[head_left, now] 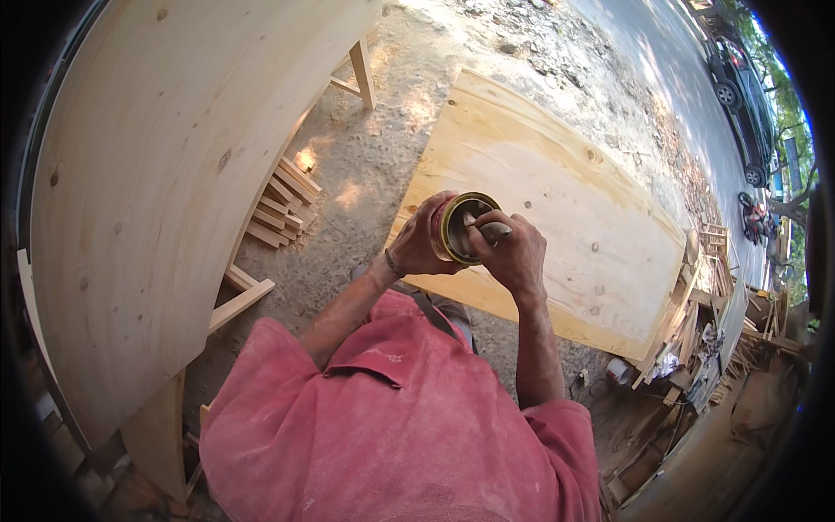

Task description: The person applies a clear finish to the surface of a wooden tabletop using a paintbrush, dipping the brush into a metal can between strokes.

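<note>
Hands counted from my remote station: two, both bare. Left hand is curved around the side of one open can, its fingers spread only as far as the can's girth and partly hidden behind it. Right hand is closed around one tool with a rounded, greyish handle; I find its fingers bent and narrow, at the can's mouth. The tool's working end I cannot make out clearly. One can is noted: gold rim, reddish side, mouth facing my camera, held in front of the body and seen against the near edge of one plywood board. I cannot judge its height over that board, which bears a pale, whitish area across its face.

Further count: one larger wooden panel on the left; one stack of cut wood strips beside it, the strips too overlapped for me to number; one dark band on the left wrist; one reddish shirt; one dark car and one motorcycle at far right.
</note>
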`<state>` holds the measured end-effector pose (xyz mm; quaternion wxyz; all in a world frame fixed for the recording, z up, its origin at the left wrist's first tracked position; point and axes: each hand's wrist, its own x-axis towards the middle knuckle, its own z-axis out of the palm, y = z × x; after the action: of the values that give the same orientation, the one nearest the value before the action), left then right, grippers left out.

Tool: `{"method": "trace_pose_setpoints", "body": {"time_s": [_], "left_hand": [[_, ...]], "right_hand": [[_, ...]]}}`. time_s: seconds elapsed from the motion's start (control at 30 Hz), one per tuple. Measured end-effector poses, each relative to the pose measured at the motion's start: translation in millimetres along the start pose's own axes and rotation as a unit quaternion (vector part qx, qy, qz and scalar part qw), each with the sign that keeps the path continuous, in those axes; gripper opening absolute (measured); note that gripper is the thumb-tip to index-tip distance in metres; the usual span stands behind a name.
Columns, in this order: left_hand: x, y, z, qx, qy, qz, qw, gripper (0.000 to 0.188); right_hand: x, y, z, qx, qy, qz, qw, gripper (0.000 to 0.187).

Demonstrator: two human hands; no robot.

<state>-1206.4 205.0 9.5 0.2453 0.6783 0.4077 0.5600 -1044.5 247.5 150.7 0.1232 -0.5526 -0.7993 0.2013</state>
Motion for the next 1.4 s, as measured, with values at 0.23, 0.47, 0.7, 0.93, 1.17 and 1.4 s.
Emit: {"method": "trace_pose_setpoints", "body": {"time_s": [0.23,0.47,0.7,0.93,1.17,1.4], "left_hand": [[-2.0,-3.7,-3.1,0.026,0.0,0.027,0.999,0.125],[6.5,1.5,-19.2,0.035,-0.032,0.012,0.999,0.119],[19.1,-0.2,-21.8,0.055,-0.033,0.049,0.997,0.115],[17.8,7.2,-19.9,0.022,-0.047,-0.014,0.999,0.113],[17.0,10.3,-18.6,0.002,-0.056,-0.02,0.998,0.116],[31.5,13.6,-10.7,-0.009,-0.059,-0.059,0.996,0.127]], "right_hand": [[-18.2,-3.5,22.6,0.033,0.112,0.009,0.993,0.013],[-16.4,-4.1,1.8,0.253,0.079,0.134,0.955,0.012],[-13.3,-3.3,3.6,0.24,0.08,0.105,0.962,0.009],[-10.8,16.3,-9.5,0.215,0.011,-0.083,0.973,0.014],[-22.6,55.1,-42.8,0.33,0.027,-0.024,0.943,0.014],[-40.7,106.7,12.9,0.631,0.178,-0.049,0.753,0.019]]}}
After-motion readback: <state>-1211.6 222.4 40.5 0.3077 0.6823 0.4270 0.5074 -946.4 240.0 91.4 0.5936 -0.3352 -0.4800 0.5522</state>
